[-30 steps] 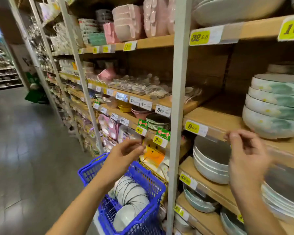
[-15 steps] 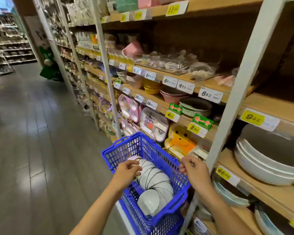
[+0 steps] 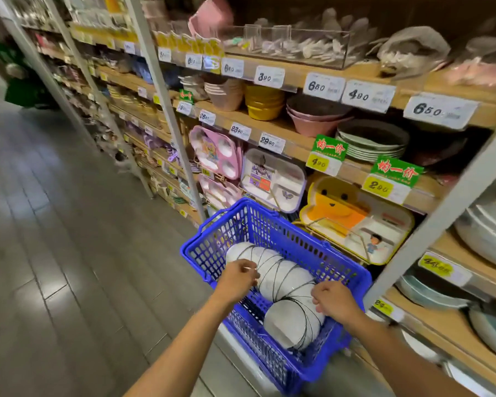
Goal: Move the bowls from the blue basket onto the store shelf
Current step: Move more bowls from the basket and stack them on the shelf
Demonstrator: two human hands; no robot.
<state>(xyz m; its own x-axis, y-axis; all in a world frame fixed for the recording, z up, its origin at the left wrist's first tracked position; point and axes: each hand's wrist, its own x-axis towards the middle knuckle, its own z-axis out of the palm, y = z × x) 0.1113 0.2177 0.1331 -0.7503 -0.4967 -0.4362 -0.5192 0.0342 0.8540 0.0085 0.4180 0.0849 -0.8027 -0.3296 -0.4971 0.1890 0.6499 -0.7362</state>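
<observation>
Bracketing the nested bowls (image 3: 281, 279) inside the blue basket (image 3: 269, 224), left hand (image 3: 238, 277) and right hand (image 3: 331, 300) curled fingers onto the rims, likely to lift several together toward the store shelf (image 3: 453, 330).

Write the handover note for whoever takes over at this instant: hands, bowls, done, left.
Left hand: fingers curled onto the bowls in the blue basket.
Right hand: likewise, at the row's near end.
Bowls: a row on edge, all inside the basket, none lifted.
Done: both hands on the row.
Left: lift them onto the store shelf, to the right.
</observation>
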